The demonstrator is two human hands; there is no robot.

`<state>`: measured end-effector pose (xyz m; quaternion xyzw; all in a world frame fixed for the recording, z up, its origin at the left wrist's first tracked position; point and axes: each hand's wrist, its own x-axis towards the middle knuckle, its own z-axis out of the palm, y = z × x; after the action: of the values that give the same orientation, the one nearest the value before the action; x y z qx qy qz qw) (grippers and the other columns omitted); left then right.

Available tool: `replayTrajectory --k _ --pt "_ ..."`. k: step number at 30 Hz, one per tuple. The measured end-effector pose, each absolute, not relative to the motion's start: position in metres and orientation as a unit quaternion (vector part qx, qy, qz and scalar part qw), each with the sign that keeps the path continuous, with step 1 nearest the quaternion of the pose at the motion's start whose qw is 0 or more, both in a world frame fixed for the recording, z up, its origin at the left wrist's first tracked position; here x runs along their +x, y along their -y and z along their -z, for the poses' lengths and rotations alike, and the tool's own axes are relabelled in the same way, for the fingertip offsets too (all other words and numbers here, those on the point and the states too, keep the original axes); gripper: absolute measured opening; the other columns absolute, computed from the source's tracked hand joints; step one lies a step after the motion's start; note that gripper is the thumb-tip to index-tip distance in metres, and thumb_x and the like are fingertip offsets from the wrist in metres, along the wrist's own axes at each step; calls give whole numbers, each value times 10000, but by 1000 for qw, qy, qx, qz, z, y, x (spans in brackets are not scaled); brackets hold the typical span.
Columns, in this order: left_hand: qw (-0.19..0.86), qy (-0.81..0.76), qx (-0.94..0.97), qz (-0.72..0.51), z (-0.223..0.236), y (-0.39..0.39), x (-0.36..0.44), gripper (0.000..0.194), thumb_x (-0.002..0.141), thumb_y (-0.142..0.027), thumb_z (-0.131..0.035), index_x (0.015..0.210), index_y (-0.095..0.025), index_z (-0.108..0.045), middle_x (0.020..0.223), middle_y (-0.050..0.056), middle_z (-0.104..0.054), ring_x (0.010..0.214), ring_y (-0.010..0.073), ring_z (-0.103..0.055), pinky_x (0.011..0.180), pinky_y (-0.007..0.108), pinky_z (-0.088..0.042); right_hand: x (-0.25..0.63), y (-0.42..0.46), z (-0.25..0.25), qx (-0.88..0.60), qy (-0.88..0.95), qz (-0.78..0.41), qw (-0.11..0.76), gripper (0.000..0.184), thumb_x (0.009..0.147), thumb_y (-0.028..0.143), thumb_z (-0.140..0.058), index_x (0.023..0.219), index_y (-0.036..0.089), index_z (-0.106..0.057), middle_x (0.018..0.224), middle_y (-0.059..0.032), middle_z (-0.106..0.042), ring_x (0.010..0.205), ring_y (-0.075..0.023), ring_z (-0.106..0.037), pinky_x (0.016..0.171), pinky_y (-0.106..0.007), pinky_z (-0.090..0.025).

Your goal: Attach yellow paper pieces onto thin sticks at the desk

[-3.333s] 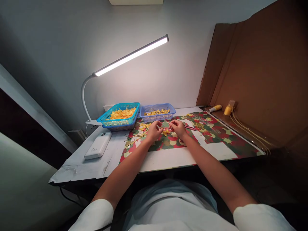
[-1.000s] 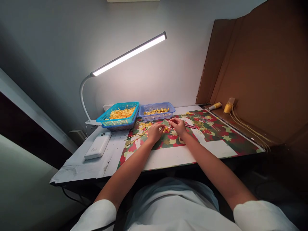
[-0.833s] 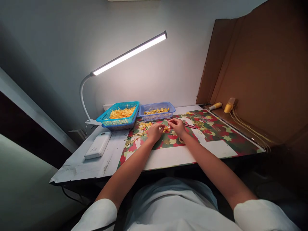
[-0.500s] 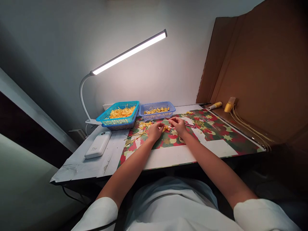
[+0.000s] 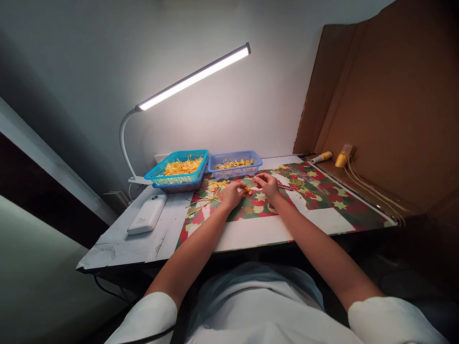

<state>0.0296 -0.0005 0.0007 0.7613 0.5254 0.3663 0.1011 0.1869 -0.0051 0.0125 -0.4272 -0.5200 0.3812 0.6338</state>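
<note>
My left hand (image 5: pixel 232 195) is closed in a pinch on a small yellow bow-like piece (image 5: pixel 248 190) just above the patterned sheet. To its right, my right hand (image 5: pixel 268 186) has thumb and fingertips pressed together; whatever they hold is too small to make out. The hands are apart, with the yellow piece between them. Left of my left hand lie loose yellow pieces (image 5: pixel 216 185) and thin yellow-green stems (image 5: pixel 204 203). A slim reddish tool (image 5: pixel 286 187) rests beyond my right hand, partly hidden by it.
A turquoise basket (image 5: pixel 175 179) of yellow pieces and a blue basket (image 5: pixel 234 173) stand at the back. A lamp (image 5: pixel 193 76) reaches overhead. A white power bank (image 5: pixel 147 215) lies left. Gold wire bits (image 5: pixel 297 184), a tube (image 5: pixel 322 157) and cardboard (image 5: pixel 387 105) are right.
My right hand has shifted slightly to the right, a little away from the left one. The left hand keeps its pinch on the yellow piece.
</note>
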Motion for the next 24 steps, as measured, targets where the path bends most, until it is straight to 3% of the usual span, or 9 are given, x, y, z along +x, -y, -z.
replayTrajectory --k 8,18,24 --pt "85 -555 735 -381 1 -6 17 239 686 -125 -601 880 -212 -710 843 16 -710 757 170 -624 780 281 -475 188 5 -11 -434 531 -370 627 263 630 443 -652 673 188 -607 665 -14 -614 551 -124 -518 540 -269 -454" --pt "58 -481 808 -335 -9 5 24 158 745 -330 -685 851 -214 -696 903 26 -673 802 164 -601 715 261 -426 187 1 -7 -411 512 -399 640 299 597 454 -708 699 186 -623 679 -22 -630 572 -133 -547 563 -288 -491" --pt "56 -492 794 -353 -3 -3 26 104 803 -245 -605 763 -210 -695 793 22 -692 742 155 -601 715 264 -421 186 2 -9 -401 501 -427 638 322 580 468 -726 708 190 -624 693 -25 -647 589 -141 -568 600 -310 -509"
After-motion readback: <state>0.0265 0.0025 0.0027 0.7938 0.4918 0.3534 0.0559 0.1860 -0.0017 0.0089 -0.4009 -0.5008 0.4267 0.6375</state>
